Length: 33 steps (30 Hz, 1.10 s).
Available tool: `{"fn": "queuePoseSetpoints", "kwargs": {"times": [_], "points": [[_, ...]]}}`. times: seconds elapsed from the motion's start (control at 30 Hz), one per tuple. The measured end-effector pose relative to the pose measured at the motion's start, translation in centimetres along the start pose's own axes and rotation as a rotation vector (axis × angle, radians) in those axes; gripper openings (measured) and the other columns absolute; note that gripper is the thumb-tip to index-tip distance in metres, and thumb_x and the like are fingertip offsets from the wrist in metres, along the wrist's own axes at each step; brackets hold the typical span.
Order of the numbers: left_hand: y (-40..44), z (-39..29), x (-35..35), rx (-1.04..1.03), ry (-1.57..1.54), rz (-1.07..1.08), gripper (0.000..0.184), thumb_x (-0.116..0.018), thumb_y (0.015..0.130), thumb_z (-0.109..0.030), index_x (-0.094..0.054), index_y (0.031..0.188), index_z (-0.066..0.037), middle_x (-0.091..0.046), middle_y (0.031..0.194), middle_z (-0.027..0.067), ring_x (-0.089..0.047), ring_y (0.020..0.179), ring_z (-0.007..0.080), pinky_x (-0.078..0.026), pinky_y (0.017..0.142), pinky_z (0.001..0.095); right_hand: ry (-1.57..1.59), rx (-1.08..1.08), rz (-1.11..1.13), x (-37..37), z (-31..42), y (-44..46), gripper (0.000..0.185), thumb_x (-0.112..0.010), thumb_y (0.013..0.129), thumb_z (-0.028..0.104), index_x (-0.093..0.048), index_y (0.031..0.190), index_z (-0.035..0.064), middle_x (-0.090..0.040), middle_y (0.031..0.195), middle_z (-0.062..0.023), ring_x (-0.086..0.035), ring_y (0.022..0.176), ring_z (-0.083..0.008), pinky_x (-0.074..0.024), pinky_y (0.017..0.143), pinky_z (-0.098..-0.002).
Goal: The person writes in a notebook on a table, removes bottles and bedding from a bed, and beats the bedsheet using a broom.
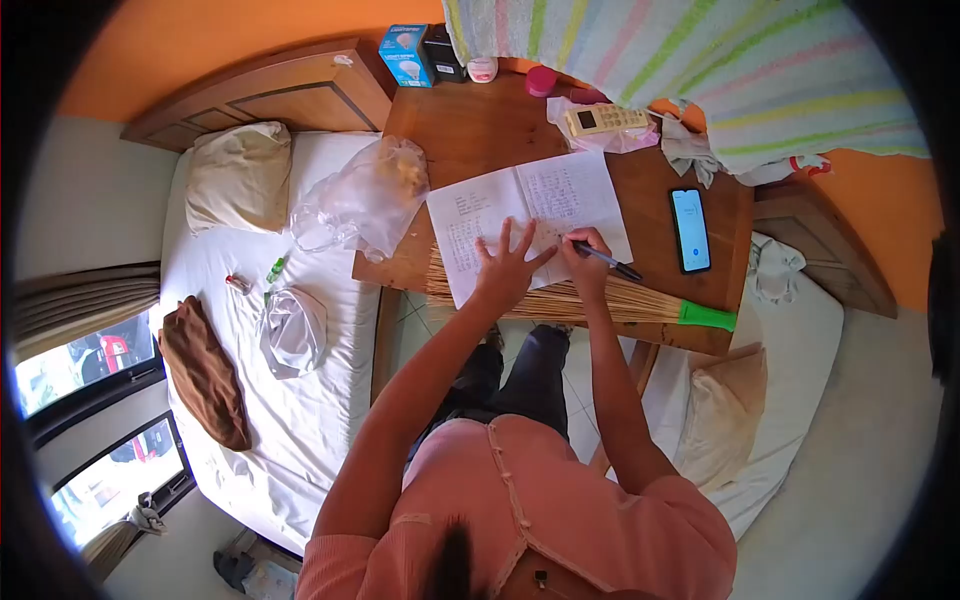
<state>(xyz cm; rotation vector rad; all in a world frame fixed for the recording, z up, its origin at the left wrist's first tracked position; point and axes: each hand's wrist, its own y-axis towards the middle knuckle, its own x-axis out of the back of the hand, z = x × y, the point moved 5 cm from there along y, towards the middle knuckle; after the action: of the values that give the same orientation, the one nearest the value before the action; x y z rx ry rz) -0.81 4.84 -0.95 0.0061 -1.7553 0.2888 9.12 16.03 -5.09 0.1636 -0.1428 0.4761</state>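
Note:
An open notebook (pixel 590 185) with handwriting on both pages lies tilted on the wooden table (pixel 470 125). My left hand (pixel 507 268) is spread over its lower middle, fingers apart, pressing on the paper. In my right hand (pixel 586 262) is a dark pen (pixel 622 269), gripped over the lower part of the right page. Whether the pen's tip touches the paper cannot be made out. A stick broom (pixel 640 303) with a green end (pixel 706 316) lies along the table's near edge, partly under the notebook and below my wrists.
A lit phone (pixel 690 230) lies right of the notebook. Behind it are a remote control (pixel 607 119), a pink lid (pixel 541 80) and a blue bulb box (pixel 406 56). A plastic bag (pixel 375 195) overlaps the table's left edge. Beds (pixel 330 400) flank the table.

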Motion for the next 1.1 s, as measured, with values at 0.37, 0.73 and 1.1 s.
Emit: {"fn": "queuePoseSetpoints", "kwargs": {"times": [0.37, 0.73, 1.1], "points": [[0.2, -0.3, 0.1, -0.005, -0.035, -0.028, 0.063, -0.057, 0.077, -0.014, -0.034, 0.131, -0.037, -0.011, 0.144, 0.0095, -0.014, 0.129, 0.0421, -0.029, 0.083, 0.0722, -0.039, 0.048, 0.006, 0.2, 1.3, 0.3, 0.009, -0.061, 0.071, -0.003, -0.054, 0.073, 0.0015, -0.055, 0.072, -0.0027, -0.050, 0.063, -0.0065, -0.0420, 0.057, -0.0201], [-0.1, -0.1, 0.0, -0.016, -0.038, -0.046, 0.061, -0.054, 0.077, -0.010, -0.037, 0.130, -0.034, -0.012, 0.144, 0.0103, -0.016, 0.128, 0.0427, -0.027, 0.085, 0.0718, -0.017, -0.305, -0.005, 2.8, 1.2, -0.5, 0.016, -0.066, 0.074, 0.010, -0.056, 0.068, -0.0006, -0.055, 0.061, -0.0038, -0.050, 0.056, -0.0083, -0.0412, 0.054, -0.0216], [-2.8, -2.2, 3.0, -0.069, -0.279, -0.285, 0.037, -0.055, 0.074, -0.004, -0.055, 0.109, -0.013, -0.039, 0.125, 0.0117, -0.032, 0.123, 0.0296, -0.020, 0.095, 0.0664, -0.926, -0.219, 0.263, 3.4, 5.0, -0.2, 0.056, -0.058, 0.073, 0.055, -0.059, 0.066, -0.0001, -0.057, 0.060, -0.0179, -0.059, 0.061, -0.0334, -0.0451, 0.056, -0.0408]]}}
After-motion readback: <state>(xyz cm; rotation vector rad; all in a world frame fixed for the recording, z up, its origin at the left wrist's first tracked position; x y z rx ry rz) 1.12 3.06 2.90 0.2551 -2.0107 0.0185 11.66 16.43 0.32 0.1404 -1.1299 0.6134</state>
